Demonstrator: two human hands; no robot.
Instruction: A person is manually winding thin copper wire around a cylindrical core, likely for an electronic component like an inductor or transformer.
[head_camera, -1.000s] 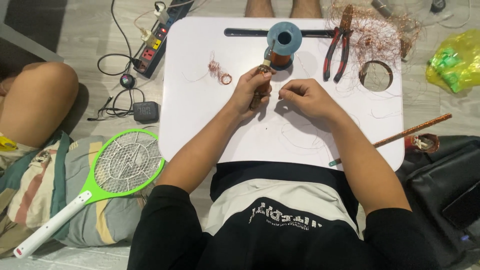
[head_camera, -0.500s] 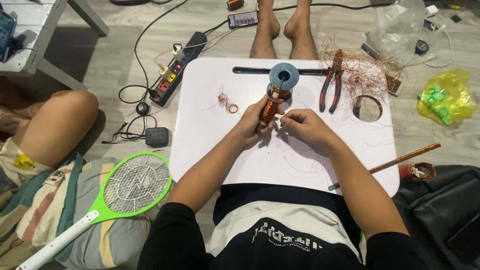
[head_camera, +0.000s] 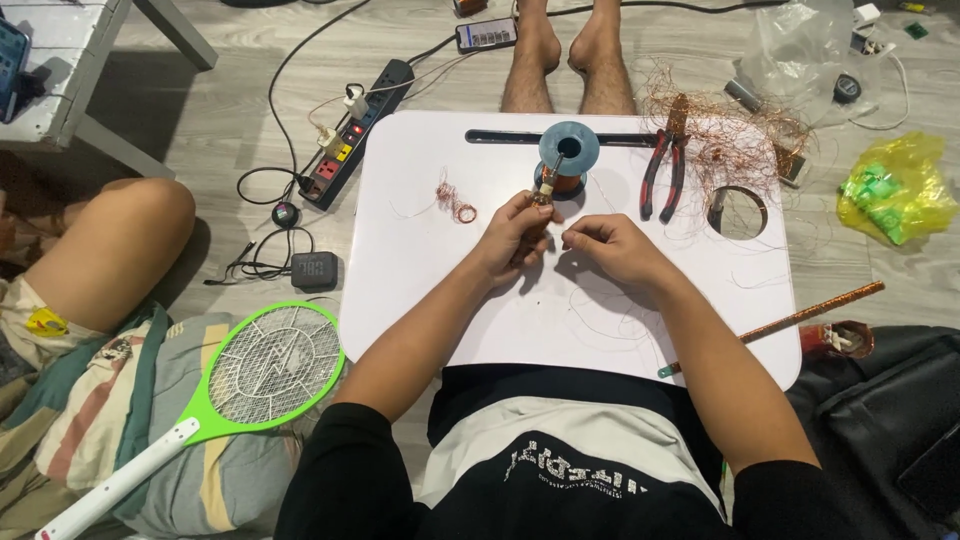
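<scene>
the left hand (head_camera: 512, 232) was clamped round a small copper coil (head_camera: 541, 196) held upright over the white lap table (head_camera: 420, 300), just before the blue wire spool (head_camera: 568, 150). the right hand (head_camera: 605, 250) pinched a fine strand; keeping that strand taut looked wise.

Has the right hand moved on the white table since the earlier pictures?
No. The right hand stays just right of the left hand, below the blue spool; only the camera shifted.
</scene>
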